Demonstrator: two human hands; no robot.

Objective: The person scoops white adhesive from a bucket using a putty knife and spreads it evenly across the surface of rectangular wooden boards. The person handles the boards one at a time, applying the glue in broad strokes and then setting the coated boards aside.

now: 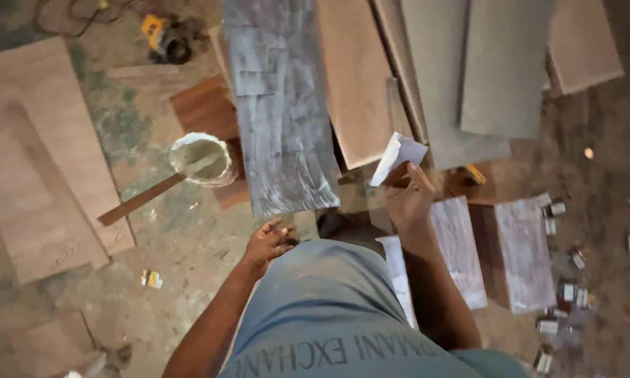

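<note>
One glue-coated long board. One white bucket with one stick in it. One yellow power tool. One white scraper. Two small glue-coated panels: and. Two grey sheets at top right. About a dozen small packets scattered on the floor, exact count unclear.
</note>
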